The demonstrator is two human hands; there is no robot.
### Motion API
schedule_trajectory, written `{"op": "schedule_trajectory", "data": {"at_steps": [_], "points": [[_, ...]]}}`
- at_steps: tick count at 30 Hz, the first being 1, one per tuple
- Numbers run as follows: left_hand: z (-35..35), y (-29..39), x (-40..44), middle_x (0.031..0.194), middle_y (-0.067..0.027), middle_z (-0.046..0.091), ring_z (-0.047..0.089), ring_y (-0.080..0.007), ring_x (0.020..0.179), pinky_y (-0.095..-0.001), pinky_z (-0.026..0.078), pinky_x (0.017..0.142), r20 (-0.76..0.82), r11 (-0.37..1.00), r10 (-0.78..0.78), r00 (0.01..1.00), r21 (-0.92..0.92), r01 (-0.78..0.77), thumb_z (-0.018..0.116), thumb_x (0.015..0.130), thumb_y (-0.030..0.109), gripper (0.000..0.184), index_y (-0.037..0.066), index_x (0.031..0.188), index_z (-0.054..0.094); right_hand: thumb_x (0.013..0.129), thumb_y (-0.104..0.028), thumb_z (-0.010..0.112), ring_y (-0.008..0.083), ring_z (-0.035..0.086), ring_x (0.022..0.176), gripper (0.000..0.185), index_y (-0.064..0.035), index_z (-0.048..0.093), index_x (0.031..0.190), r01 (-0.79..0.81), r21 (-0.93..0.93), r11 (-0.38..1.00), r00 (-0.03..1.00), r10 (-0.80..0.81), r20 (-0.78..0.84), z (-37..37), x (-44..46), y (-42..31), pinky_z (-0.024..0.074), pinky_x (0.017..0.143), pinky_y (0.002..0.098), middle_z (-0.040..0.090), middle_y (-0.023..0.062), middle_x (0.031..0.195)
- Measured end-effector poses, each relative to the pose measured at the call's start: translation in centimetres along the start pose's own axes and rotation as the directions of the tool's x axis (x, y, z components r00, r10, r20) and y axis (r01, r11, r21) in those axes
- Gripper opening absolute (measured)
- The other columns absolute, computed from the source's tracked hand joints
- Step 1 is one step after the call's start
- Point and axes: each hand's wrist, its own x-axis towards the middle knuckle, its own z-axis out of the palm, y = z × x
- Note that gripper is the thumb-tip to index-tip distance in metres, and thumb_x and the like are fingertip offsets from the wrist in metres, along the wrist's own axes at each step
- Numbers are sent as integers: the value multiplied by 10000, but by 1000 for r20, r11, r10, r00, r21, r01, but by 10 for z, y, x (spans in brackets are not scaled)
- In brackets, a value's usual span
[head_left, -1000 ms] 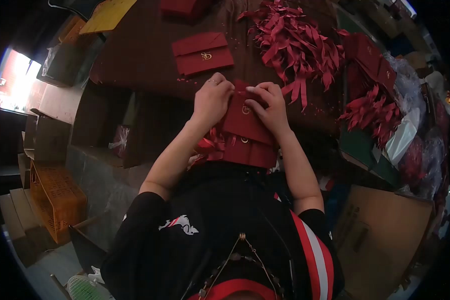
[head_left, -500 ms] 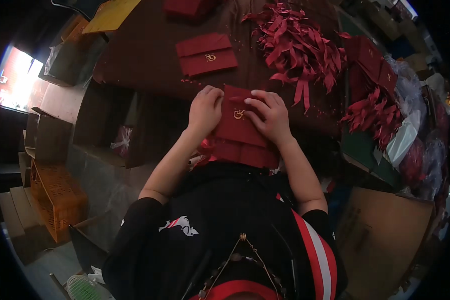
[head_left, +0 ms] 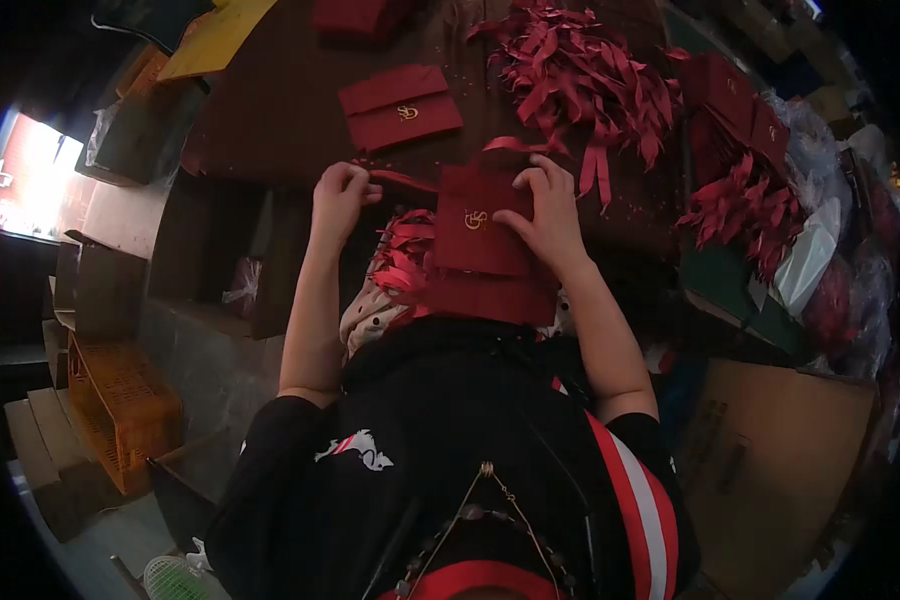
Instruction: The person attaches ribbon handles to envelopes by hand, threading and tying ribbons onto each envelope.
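A dark red pouch (head_left: 475, 250) with gold lettering stands in front of me over my lap. My left hand (head_left: 340, 205) is left of it, its fingers closed on one end of a red ribbon (head_left: 402, 179) that runs taut toward the pouch's top edge. My right hand (head_left: 552, 212) is at the pouch's right side, its thumb on the front and its fingers curled near the upper corner. Another length of ribbon loops up beside those fingertips; whether they hold it I cannot tell. More red ribbons (head_left: 402, 262) lie on my lap, left of the pouch.
On the brown-covered table (head_left: 270, 120) lie a folded red pouch (head_left: 402, 105) and a large heap of red ribbons (head_left: 590, 85). More pouches (head_left: 725, 100) and ribbons (head_left: 740, 225) are at the right. Cardboard boxes (head_left: 770, 460) and an orange crate (head_left: 125, 410) stand around me.
My left hand has moved left, away from the pouch, drawing the ribbon out straight. The ribbons on my lap show more now. My right hand stays at the pouch's right side.
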Motion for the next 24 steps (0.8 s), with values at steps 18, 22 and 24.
{"op": "schedule_trajectory", "data": {"at_steps": [18,22,24], "points": [[74,12,-110,1094,-117,604,632,-310,1023,-425,549,806,143,472,436,888,804,-362,844,787,485,530,76,1077,673,874,-230,757,269,588,978,242,-149,708,1097,-140,-183,973,982,114,-148,-34,41,35,532,821,417,633,39,990],[72,10,-108,1100,-116,606,637,-308,1012,-415,552,800,152,510,425,892,774,-375,849,788,469,523,73,1082,676,873,-228,746,264,591,993,141,-148,732,989,-127,-231,965,985,95,-145,-28,42,43,539,813,419,623,42,1016],[71,4,-104,1110,-115,609,640,-307,1010,-413,553,806,161,534,444,882,742,-404,853,790,451,514,78,1099,684,872,-225,747,260,592,1006,131,-141,732,970,-134,-158,978,982,110,-151,-27,40,44,542,823,414,619,46,1048]]}}
